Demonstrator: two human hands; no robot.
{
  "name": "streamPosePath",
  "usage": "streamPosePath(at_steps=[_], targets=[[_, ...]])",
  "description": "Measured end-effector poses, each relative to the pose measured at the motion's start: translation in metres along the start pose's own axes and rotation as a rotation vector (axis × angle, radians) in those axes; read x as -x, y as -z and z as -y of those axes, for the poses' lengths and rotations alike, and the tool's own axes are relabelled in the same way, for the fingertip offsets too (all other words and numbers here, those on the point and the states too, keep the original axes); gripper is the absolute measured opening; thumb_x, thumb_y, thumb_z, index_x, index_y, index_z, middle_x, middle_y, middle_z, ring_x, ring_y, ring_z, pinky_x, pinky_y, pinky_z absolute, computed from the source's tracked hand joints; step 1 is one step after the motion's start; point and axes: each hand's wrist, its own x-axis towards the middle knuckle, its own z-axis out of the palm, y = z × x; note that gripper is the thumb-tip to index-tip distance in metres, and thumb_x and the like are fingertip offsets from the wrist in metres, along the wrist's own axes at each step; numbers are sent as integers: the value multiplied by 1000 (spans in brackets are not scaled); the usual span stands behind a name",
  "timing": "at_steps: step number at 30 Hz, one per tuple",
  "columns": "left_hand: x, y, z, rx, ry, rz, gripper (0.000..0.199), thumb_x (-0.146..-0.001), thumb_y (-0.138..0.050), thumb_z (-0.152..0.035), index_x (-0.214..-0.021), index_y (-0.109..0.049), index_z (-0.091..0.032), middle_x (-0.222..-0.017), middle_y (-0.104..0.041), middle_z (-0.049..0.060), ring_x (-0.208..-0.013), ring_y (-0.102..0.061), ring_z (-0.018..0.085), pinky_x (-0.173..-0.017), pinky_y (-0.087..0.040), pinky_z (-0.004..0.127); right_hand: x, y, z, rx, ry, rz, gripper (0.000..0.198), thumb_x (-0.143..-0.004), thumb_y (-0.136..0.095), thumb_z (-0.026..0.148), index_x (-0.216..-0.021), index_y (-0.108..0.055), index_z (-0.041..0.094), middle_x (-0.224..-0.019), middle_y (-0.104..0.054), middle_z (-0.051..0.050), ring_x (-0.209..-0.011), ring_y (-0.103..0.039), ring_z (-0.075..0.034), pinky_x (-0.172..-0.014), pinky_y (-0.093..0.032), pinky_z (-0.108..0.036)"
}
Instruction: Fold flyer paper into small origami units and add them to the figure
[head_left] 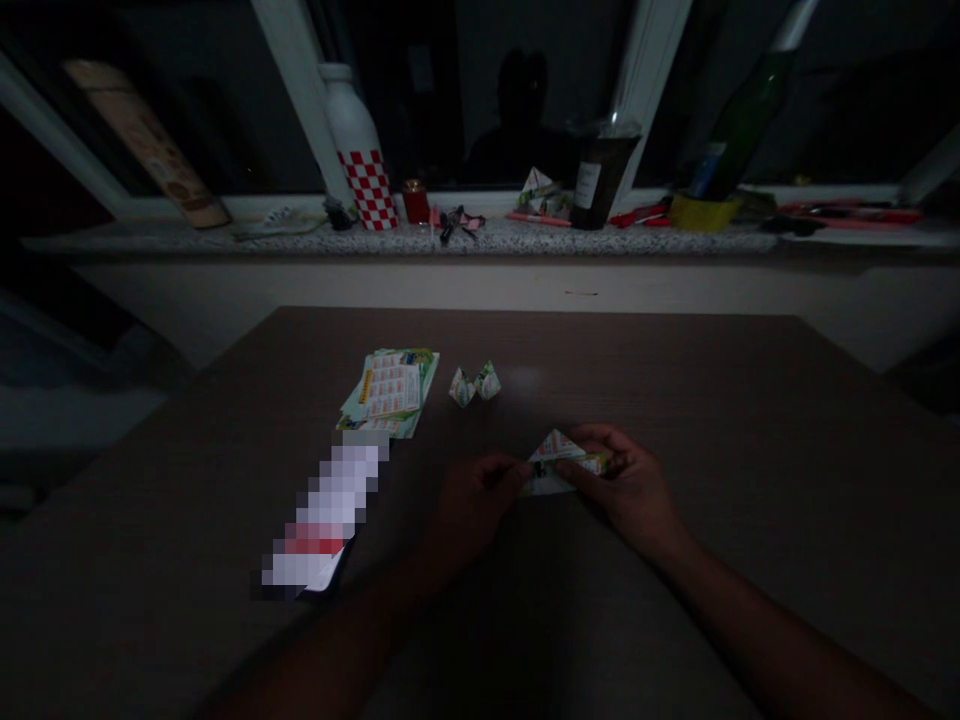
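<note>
A partly folded printed paper [556, 447], with a pointed triangular top, is held just over the dark table between both hands. My left hand [480, 498] pinches its left edge between thumb and fingers. On the other side, my right hand [626, 485] grips the paper, thumb across the front and fingers behind. Beyond my left hand stands a small folded paper piece [475, 383] with two pointed halves. A stack of printed sheets [390, 388] lies to the left of it. The underside of the held paper is hidden.
A phone [326, 520] with a blurred screen lies left on the table [675, 370]. Along the granite sill [480, 240] stand a white-and-red checkered bottle [364, 160], a dark cup [604, 180], a green bottle [742, 130], a tall cylinder [146, 145] and several pens.
</note>
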Motion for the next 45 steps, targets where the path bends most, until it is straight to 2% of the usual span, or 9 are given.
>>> streamPosePath(at_steps=[8, 16, 23, 30, 34, 36, 39, 42, 45], targets=[[1, 2, 3, -258, -340, 4, 29, -90, -42, -31, -70, -54, -15, -61, -49, -2, -56, -45, 11, -55, -32, 23, 1, -1, 2, -55, -35, 30, 42, -58, -83, 31, -90, -60, 19, -73, -73, -2, -60, -67, -15, -57, -53, -25], [2, 6, 6, -360, -415, 98, 32, -92, -39, -34, -66, -47, -17, -57, -43, -4, -52, -42, 10, -51, -28, 23, 2, 4, -2, -126, -55, 83, 43, -61, -83, 26, -96, -59, 21, -72, -72, 1, -58, -65, -11, -56, -50, -20], [1, 6, 8, -434, -474, 111, 35, -93, -36, -33, -63, -45, -17, -54, -40, -4, -48, -39, 9, -50, -26, 24, 2, 6, -7, -176, -63, 131, 42, -63, -82, 24, -99, -59, 22, -72, -72, 2, -60, -66, -12, -60, -52, -22], [-3, 11, 8, -414, -322, 126, 52, -94, -32, -43, -53, -50, -16, -48, -42, -3, -46, -40, 10, -49, -26, 25, 0, 8, -8, -209, -68, 91, 41, -63, -82, 23, -97, -60, 23, -76, -73, 1, -62, -67, -11, -61, -52, -22], [-4, 16, 2, -441, -290, 85, 46, -90, -41, -48, -66, -62, -15, -62, -58, 2, -58, -53, 14, -55, -35, 26, -1, 7, -4, -148, -79, 39, 41, -60, -83, 25, -95, -60, 21, -76, -73, 1, -61, -66, -12, -59, -52, -22], [-3, 15, -1, -310, -229, 114, 33, -85, -53, -46, -88, -67, -16, -80, -68, 4, -72, -60, 18, -64, -42, 28, 0, 4, -2, -106, -73, 37, 42, -60, -83, 27, -95, -60, 20, -73, -72, 1, -58, -65, -12, -56, -51, -22], [0, 8, 0, 16, -144, 190, 40, -78, -65, -37, -112, -60, -18, -104, -69, 7, -91, -64, 21, -78, -48, 30, 3, 1, -2, -46, -53, 53, 44, -60, -82, 29, -96, -60, 19, -72, -72, -1, -58, -65, -14, -55, -50, -23], [0, 2, 4, 205, -106, 198, 42, -73, -71, -29, -112, -59, -17, -110, -68, 8, -99, -63, 22, -86, -47, 33, 5, -1, -3, 26, -30, 89, 46, -63, -80, 33, -101, -58, 19, -74, -72, -2, -60, -65, -15, -54, -50, -24], [-3, 1, 7, 250, -42, 160, 28, -74, -70, -26, -99, -65, -16, -97, -71, 7, -90, -65, 21, -78, -48, 31, 6, 0, -5, 75, -5, 122, 44, -68, -77, 35, -105, -57, 20, -72, -70, -1, -62, -65, -17, -54, -49, -25]])
